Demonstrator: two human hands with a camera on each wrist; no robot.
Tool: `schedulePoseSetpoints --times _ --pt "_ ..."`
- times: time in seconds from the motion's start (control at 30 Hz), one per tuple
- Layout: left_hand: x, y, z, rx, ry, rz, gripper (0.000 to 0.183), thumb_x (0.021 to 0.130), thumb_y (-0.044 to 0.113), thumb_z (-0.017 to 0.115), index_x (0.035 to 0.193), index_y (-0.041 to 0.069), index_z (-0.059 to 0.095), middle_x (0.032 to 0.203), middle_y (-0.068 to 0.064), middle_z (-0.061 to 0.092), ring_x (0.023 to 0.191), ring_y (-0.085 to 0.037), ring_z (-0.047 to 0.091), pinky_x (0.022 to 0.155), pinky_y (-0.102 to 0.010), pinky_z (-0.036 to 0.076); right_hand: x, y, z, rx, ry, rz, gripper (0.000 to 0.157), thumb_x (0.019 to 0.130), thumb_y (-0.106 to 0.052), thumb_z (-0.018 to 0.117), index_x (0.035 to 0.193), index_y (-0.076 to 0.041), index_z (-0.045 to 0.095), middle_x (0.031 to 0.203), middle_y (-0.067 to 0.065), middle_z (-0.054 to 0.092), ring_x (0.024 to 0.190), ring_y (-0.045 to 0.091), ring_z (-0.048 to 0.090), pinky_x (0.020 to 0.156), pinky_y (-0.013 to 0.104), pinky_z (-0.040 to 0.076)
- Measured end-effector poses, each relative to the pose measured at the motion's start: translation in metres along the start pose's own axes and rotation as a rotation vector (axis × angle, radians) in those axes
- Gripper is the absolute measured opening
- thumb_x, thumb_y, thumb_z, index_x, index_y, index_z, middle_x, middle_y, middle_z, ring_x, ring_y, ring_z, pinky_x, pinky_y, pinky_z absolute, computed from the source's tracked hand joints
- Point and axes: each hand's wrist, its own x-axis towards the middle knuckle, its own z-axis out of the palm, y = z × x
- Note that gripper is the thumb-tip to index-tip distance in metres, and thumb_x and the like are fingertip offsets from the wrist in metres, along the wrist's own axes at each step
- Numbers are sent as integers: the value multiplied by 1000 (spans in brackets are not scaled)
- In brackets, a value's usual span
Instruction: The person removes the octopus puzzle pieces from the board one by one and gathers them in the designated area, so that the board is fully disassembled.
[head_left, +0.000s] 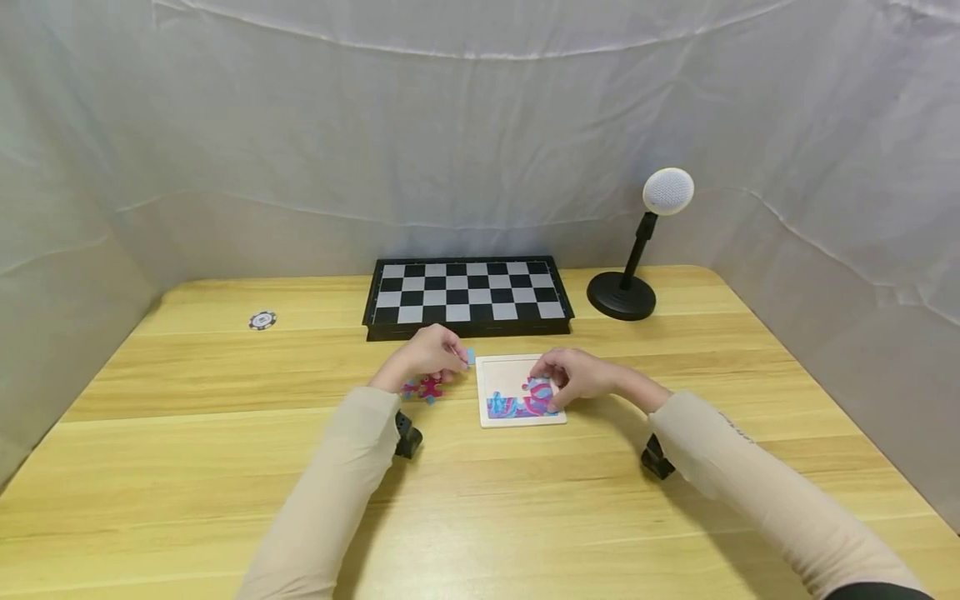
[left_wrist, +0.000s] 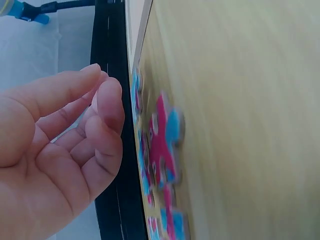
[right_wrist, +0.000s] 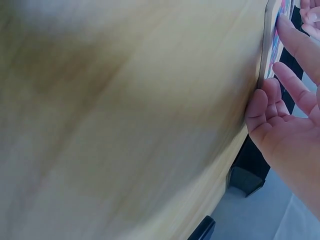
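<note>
A white-framed puzzle tray (head_left: 483,392) lies on the table, with pink, blue and purple pieces (head_left: 510,407) along its bottom and right side. Over the tray's right edge, my right hand (head_left: 577,375) touches the fitted pieces with thumb and finger spread. Its other fingers curl beside the tray edge in the right wrist view. My left hand (head_left: 431,350) hovers left of the tray, fingers loosely bent, with no piece visible between them in the left wrist view. A light blue piece (head_left: 471,357) shows by its fingertips. Loose pink-and-blue pieces (left_wrist: 162,142) lie beside it.
A black-framed checkered board (head_left: 468,293) lies behind the tray. At the back right stands a round white-headed device on a black stand (head_left: 628,293). A poker chip (head_left: 262,320) lies at the far left. Pale cloth (head_left: 420,142) hangs around the table.
</note>
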Motion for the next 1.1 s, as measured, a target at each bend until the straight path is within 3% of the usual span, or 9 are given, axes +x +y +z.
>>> schedulePoseSetpoints --times 0.37,0.53,0.77,0.97,1.1 --pt "7 12 15 -26 -53 9 8 80 9 66 85 3 66 66 -9 61 53 -15 53 51 -23 42 -2 -1 0 -36 13 38 52 69 -13 77 111 6 53 86 5 49 76 17 43 68 27 39" --pt "10 18 23 -28 -71 54 12 80 7 66 91 3 66 63 -9 60 51 -15 52 49 -22 42 -3 -3 -1 -41 18 54 58 69 -13 77 114 9 48 83 6 46 74 17 42 66 27 38" --pt "15 27 31 -36 -130 72 22 79 4 65 101 2 65 69 -7 58 53 -14 51 51 -21 43 -2 -2 -1 -15 20 16 41 67 -10 78 88 2 43 75 6 42 68 16 40 60 25 34" --pt "19 33 37 -15 -176 86 26 79 3 65 105 2 64 72 -7 60 52 -13 52 53 -21 45 -2 1 0 -9 18 9 40 68 -12 78 86 -1 43 74 4 42 67 15 40 59 25 33" --pt "23 35 40 9 -200 87 27 79 4 66 105 3 64 86 -9 62 50 -13 51 52 -21 44 -2 2 0 -6 21 1 40 68 -13 78 87 -1 44 74 4 42 67 16 40 59 25 33"
